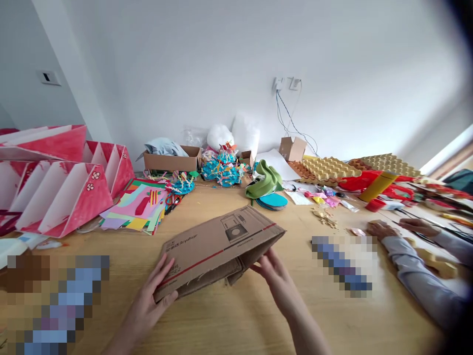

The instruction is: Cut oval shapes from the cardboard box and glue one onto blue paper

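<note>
The cardboard box (221, 246) is positioned above the middle part of the surface (236, 328), tilted, with its printed face up and its open side toward the near edge. A red stripe crosses the printed face.

Left hand (157, 291): the grip is narrow and holds the left end of the box, fingers on the printed face, thumb at the near edge. Right hand (275, 276): the fingers are apart and partly curled at the right end of the open side. Some fingertips are hidden by the box edge; whether this grip is closed on the cardboard cannot be determined.

The box interior is mostly hidden; a flap hangs below the open side. Two pixelated areas conceal items toward the near left corner and right of the box. The near edge of the surface is out of frame.

Both forearms enter from the bottom of the view and angle inward; the right palm is turned toward the box.

Beyond the box, blue discs (272, 201) lie beneath green fabric (264, 182). Coloured paper (138, 207) lies to the left. Toward the right edge, another person's hands (380, 229) rest near yellowish pieces (436, 261).
</note>
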### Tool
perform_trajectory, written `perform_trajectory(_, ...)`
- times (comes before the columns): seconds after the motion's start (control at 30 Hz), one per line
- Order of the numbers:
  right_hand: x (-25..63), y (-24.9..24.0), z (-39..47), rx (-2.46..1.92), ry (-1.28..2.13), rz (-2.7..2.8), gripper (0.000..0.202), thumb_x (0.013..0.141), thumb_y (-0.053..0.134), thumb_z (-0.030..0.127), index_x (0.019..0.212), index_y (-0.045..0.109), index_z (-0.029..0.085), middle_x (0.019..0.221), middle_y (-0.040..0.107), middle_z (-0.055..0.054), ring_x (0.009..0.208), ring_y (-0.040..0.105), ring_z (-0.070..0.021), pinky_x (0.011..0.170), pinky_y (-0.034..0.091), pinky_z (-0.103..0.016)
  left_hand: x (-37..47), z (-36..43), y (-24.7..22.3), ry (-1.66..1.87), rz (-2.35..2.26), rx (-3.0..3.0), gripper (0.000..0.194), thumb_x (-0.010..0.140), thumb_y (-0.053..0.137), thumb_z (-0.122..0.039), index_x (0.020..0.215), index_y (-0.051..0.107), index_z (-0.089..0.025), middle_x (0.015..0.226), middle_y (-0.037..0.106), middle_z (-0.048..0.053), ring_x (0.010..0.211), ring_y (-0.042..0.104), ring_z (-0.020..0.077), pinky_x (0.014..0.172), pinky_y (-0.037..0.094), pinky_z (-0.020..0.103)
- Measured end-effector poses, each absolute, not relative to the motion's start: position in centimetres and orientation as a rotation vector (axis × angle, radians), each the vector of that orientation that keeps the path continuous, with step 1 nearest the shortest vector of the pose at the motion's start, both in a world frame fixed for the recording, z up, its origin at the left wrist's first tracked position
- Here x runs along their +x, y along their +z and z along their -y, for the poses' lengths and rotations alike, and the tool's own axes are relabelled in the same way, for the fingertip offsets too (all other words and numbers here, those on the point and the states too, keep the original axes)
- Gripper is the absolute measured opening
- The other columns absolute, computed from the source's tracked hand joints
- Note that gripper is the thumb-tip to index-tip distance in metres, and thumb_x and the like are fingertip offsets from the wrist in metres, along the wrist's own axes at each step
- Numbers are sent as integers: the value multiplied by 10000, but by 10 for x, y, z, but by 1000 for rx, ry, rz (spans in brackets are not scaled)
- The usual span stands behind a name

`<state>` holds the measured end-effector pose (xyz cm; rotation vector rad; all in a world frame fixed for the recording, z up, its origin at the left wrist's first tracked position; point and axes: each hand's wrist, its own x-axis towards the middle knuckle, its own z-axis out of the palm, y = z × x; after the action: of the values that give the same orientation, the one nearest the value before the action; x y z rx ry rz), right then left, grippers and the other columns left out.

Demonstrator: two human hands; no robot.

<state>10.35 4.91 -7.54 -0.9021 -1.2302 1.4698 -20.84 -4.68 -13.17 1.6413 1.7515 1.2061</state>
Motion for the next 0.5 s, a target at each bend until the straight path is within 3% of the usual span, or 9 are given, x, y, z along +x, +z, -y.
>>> perform_trajectory(0.1, 81, -81, -41, -937, 1374, 1365, 478, 787, 711, 469, 1218, 575, 314, 1233, 643, -56, 1167, 567, -307, 990, 458, -464, -201, 48, -123, 1243, -1709, 1562, 577, 850, 537, -525, 1344, 545, -228, 1493, 431, 99, 1389, 354, 281, 1125, 294, 463)
perform_trajectory(0.2, 71, -83, -40, -928, 1210, 1427, 409, 839, 639, 454, 1212, 582, 297, 1257, 629, -57, 1249, 503, -311, 1050, 406, -466, -200, 50, -117, 1269, -1697, 1540, 573, 841, 547, -531, 1339, 549, -248, 1464, 476, 70, 1369, 386, 280, 1114, 318, 454)
perform_trajectory(0.37, 88, -69, -41, -1103, 885, 1572, 329, 908, 499, 365, 1163, 605, 187, 1098, 671, -103, 1064, 592, -291, 902, 486, -407, -224, 43, -121, 1246, -1881, 1646, 602, 801, 602, -538, 1345, 519, -294, 1425, 532, 44, 1318, 464, 300, 1087, 351, 518)
perform_trajectory(0.5, 111, -56, -38, -1147, 640, 1615, 247, 913, 459, 288, 1058, 630, 184, 937, 671, -79, 939, 601, -244, 852, 492, -353, -244, 32, -104, 1154, -2006, 2012, 631, 866, 543, -485, 1446, 319, -378, 1532, 384, -6, 1356, 421, 278, 1075, 378, 538)
